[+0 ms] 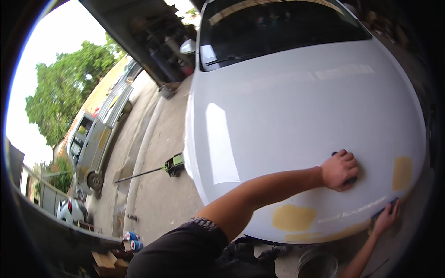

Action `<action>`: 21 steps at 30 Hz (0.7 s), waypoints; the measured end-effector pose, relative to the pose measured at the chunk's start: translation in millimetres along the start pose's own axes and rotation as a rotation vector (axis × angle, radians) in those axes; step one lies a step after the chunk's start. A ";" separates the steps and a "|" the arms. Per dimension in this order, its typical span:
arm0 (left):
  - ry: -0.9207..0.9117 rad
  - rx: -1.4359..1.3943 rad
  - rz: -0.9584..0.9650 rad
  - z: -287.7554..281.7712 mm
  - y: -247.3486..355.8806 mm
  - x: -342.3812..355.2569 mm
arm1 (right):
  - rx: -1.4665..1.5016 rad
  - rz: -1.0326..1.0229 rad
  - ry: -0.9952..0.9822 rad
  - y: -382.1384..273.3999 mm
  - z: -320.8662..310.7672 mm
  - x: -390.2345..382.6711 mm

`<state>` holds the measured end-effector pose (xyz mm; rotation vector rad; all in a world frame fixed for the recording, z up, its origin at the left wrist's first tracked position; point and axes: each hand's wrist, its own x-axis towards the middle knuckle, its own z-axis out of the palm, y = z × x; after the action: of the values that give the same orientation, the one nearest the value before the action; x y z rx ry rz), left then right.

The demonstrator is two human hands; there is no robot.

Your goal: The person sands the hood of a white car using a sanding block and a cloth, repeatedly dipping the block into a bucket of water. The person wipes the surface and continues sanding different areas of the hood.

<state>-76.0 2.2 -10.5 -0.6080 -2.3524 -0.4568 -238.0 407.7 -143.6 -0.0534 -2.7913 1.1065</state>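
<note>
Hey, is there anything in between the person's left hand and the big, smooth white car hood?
Yes: a small dark block is under the left hand, between it and the smooth white car hood. Nothing else visible stands between them.

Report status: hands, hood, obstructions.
Left hand: gripping dark block on hood. Right hand: holding second block near hood's edge. Hood: yellowish patches. No visible obstruction.
</note>
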 end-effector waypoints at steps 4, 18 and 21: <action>-0.002 0.036 -0.024 4.5 -0.2 2.6 | 0.037 -0.123 0.044 11.3 2.6 79.0; -0.029 0.053 -0.040 -4.0 5.3 5.6 | 0.160 -0.081 0.149 -6.7 13.1 -4.9; -0.044 0.060 -0.028 -11.6 8.4 6.9 | 0.134 -0.038 0.191 -44.9 -5.6 26.0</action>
<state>-70.2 5.9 3.9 -0.5628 -2.4100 -0.3872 -262.1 380.9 -105.9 -0.0871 -2.5350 1.2085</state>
